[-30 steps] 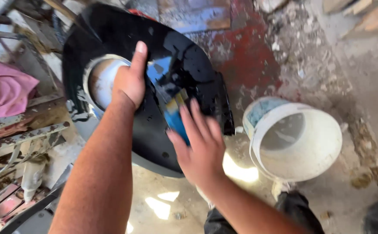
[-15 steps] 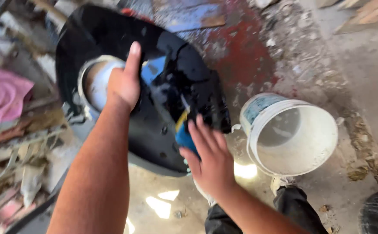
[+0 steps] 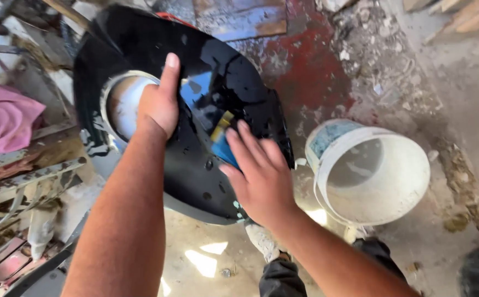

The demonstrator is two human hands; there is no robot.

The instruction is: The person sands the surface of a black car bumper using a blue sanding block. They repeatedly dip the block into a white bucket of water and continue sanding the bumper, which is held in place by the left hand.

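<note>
Currently the left hand point(image 3: 159, 104) grips a large glossy black panel point(image 3: 195, 165) at the rim of its round opening point(image 3: 123, 104), thumb stretched up over the wet black face and the other fingers hidden behind the edge. This panel is held tilted above the floor, near the middle of the view, with water drops showing on its lower part. Right hand point(image 3: 261, 176) lies flat on the panel's face with fingers spread, pressing a blue and yellow sponge point(image 3: 223, 143); only the sponge's upper end shows past the fingertips. Whether the thumb curls under the sponge cannot be told.

A white bucket point(image 3: 371, 176) stands on the floor just right of the panel, tipped toward the camera, inside pale and wet-looking. Concrete floor point(image 3: 327, 71) beneath carries a red stain and loose rubble. At left, a pink cloth point(image 3: 3, 121) rests on worn wooden slats point(image 3: 25, 176). Dark trousers point(image 3: 283, 275) and a light shoe point(image 3: 264, 242) show at the bottom edge.
</note>
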